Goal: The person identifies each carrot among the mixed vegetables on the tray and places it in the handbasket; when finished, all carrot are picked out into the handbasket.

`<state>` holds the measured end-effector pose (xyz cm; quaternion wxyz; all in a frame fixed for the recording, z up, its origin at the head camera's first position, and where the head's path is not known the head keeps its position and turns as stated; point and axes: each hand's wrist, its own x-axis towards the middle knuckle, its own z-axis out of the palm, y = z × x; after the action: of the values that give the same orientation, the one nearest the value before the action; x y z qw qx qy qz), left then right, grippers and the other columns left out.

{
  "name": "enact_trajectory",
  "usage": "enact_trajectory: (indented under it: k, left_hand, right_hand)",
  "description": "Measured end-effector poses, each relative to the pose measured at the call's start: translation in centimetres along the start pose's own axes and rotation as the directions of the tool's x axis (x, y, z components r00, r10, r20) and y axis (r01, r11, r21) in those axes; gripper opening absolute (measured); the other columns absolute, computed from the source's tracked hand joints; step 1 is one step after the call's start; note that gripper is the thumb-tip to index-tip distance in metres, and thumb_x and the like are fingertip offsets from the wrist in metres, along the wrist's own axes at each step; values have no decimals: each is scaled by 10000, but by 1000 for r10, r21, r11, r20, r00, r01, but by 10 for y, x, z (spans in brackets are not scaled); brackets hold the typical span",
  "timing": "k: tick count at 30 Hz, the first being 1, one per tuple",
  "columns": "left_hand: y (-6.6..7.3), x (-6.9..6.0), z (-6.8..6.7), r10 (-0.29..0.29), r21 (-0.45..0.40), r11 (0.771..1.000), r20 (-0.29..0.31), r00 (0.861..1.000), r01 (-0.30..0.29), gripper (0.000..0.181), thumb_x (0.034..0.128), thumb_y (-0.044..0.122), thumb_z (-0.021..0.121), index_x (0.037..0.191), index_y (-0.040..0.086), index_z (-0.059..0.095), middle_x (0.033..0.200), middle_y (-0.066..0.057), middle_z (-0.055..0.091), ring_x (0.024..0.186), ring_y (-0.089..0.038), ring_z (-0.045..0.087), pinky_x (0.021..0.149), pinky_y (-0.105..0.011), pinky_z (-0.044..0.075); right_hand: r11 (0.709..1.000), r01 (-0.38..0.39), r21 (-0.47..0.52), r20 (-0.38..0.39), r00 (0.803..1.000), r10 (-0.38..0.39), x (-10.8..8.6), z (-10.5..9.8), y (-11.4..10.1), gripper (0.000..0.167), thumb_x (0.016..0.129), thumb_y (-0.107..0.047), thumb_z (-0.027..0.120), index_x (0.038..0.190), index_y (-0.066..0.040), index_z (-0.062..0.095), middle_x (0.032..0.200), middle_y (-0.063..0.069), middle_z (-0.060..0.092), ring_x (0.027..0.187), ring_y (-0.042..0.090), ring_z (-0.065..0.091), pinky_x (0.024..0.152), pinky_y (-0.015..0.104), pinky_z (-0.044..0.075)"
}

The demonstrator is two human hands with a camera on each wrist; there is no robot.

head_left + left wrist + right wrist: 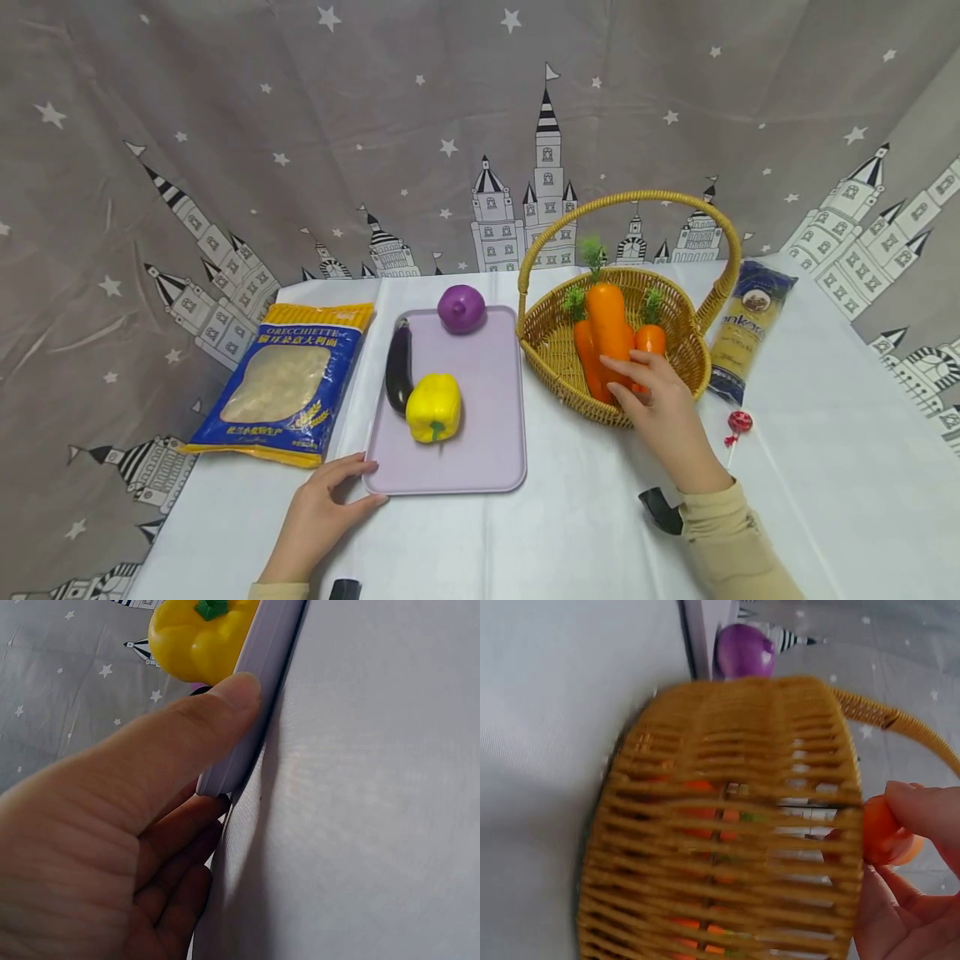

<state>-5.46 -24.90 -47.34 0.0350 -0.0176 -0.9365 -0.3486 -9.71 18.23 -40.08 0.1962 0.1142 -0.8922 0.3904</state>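
My right hand [660, 408] reaches over the near rim of a wicker basket [543, 362] and grips the lower end of a large orange carrot [609, 321] with a green top. Two more carrots lie beside it in the basket, a left one [585, 354] and a right one [651, 338]. At the near left corner of a lilac tray [480, 417], my left hand [318, 508] holds the rim between thumb and fingers. On the tray are a yellow bell pepper [433, 407], a dark eggplant [399, 367] and, at the far edge, a purple onion [461, 309].
Left of the tray lies a blue and yellow orecchiette bag [277, 383]. A pasta packet [750, 329] and a red lollipop [738, 422] lie right of the basket, whose tall handle [637, 197] arches above it. A grey castle-print curtain [360, 125] hangs behind the white table [585, 517].
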Motion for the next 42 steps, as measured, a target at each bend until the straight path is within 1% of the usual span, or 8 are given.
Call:
enact_trajectory:
  k: [7,10,16,21,27,31,35,42]
  left_hand:
    - [1,0,-1,-11,2,1000,11,1000,11,437,681,204,879,1074,96,722,1231,-129,636,1198,-351,529,1042,-511,387]
    - [2,0,-1,-17,3,1000,14,1000,17,438,684,210,877,1078,97,722,1234,-129,634,1201,-352,526,1044,-515,384]
    - [3,0,-1,-25,2,1000,22,999,25,444,690,227,876,1086,100,719,1245,-128,628,1207,-352,523,1049,-511,382]
    - [4,0,-1,-24,0,1000,24,999,24,446,695,241,874,1088,100,718,1248,-128,627,1210,-353,520,1047,-513,385]
    - [3,-2,0,0,2,1000,3,1000,0,431,673,174,880,1066,95,723,1223,-126,640,1186,-346,540,1033,-485,401]
    - [3,-1,0,13,8,1000,-3,1000,-13,429,670,172,880,1061,90,723,1214,-131,643,1176,-353,545,1025,-492,406]
    - [3,0,-1,5,10,1000,5,1000,-5,431,676,176,876,1068,86,721,1222,-138,637,1183,-360,537,1031,-508,400]
    - [4,0,-2,-30,9,1000,33,999,29,440,691,197,870,1089,89,715,1245,-137,625,1205,-360,520,1048,-511,386]
  right_hand:
    - [994,-89,-59,53,994,93,3,-2,6,362,843,-49,737,1200,-61,676,1145,192,571,937,295,562,662,378,479]
    - [988,-120,-92,94,987,129,5,-2,5,361,854,-70,727,1210,-58,669,1122,199,579,905,297,554,671,386,462]
    - [969,-159,-186,177,965,193,14,-3,4,348,876,-97,698,1217,-37,660,1066,212,587,888,320,556,723,435,485]
    - [957,-169,-235,208,953,219,19,0,5,330,867,-75,690,1191,-14,669,1032,228,588,881,334,563,741,473,507]
    - [950,-171,-262,225,946,232,22,3,7,321,863,-76,683,1178,-14,677,1021,227,590,855,323,554,709,466,501]
    - [949,-162,-271,239,944,229,23,4,8,321,866,-83,680,1180,-17,677,1049,232,604,880,328,562,697,461,499]
    - [948,-152,-279,255,940,226,24,4,7,315,875,-87,672,1182,-18,676,1069,242,612,860,321,569,669,434,492]
    - [942,-142,-305,299,925,236,25,5,6,272,905,-89,643,1162,-12,683,1035,227,628,794,287,561,638,415,485]
